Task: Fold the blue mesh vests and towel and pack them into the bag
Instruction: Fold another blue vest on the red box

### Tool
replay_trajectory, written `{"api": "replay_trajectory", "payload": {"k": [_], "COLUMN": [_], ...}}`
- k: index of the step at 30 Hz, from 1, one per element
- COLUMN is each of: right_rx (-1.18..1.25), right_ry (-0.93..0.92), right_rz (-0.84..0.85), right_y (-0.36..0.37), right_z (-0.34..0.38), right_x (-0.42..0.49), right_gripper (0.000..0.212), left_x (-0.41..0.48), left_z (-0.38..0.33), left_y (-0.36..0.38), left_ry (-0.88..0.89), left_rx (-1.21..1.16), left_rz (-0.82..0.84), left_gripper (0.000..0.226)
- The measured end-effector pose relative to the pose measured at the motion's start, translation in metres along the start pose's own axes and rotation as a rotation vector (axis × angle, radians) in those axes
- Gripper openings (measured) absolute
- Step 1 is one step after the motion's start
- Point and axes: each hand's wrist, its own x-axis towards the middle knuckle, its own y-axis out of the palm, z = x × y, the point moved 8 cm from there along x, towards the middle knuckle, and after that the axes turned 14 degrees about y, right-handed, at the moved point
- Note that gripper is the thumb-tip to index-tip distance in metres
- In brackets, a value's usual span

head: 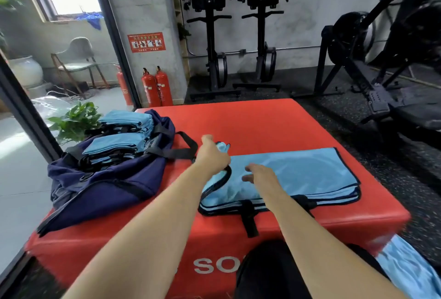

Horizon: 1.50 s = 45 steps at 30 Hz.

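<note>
Our left hand (213, 156) grips the black-trimmed corner of the light blue mesh vest (298, 172) lying on the red padded surface (262, 122). Our right hand (261, 175) spreads loose over it, holding nothing. We should fold squarely, edges matched, to fit the navy fabric bag (107, 184) alongside.

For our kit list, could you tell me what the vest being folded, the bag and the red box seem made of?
The vest: light-blue, likely synthetic fabric, dark binding, folding limply. The bag: matte navy woven cloth, slumped, black webbing straps. The red box: probably vinyl over padding: smooth sheen, rounded edges.
</note>
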Motion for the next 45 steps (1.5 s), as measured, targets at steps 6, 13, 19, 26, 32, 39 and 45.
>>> {"api": "replay_trajectory", "payload": {"k": [6,13,19,26,32,39,45], "right_rx": [0.246,0.236,0.008,-0.019,-0.089,-0.144,-0.144], "right_ry": [0.263,0.262,-0.003,0.014,0.05,-0.033,0.091], "right_rz": [0.187,0.019,-0.252,-0.527,-0.468,-0.616,-0.483], "right_y": [-0.017,-0.031,-0.087,-0.225,-0.237,-0.28,-0.281], "right_z": [-0.049,-0.037,0.008,-0.029,-0.058,-0.057,-0.094], "right_x": [0.032,0.051,0.064,0.073,0.086,0.077,0.096], "right_gripper": [0.053,0.022,0.012,0.027,0.02,0.022,0.021], "left_x": [-0.018,-0.008,0.008,-0.01,-0.005,-0.007,-0.01], "left_z": [0.006,-0.012,0.042,0.051,0.034,0.026,0.026], "left_y": [0.109,0.087,0.007,0.097,0.137,0.174,0.186], "left_ry": [0.074,0.099,-0.047,-0.023,-0.033,0.236,0.326], "left_rx": [0.018,-0.118,0.059,-0.103,-0.164,0.575,0.914], "left_rz": [0.165,0.344,-0.179,0.002,0.092,0.336,0.485], "left_gripper": [0.087,0.093,0.038,0.052,0.094,0.055,0.098]}}
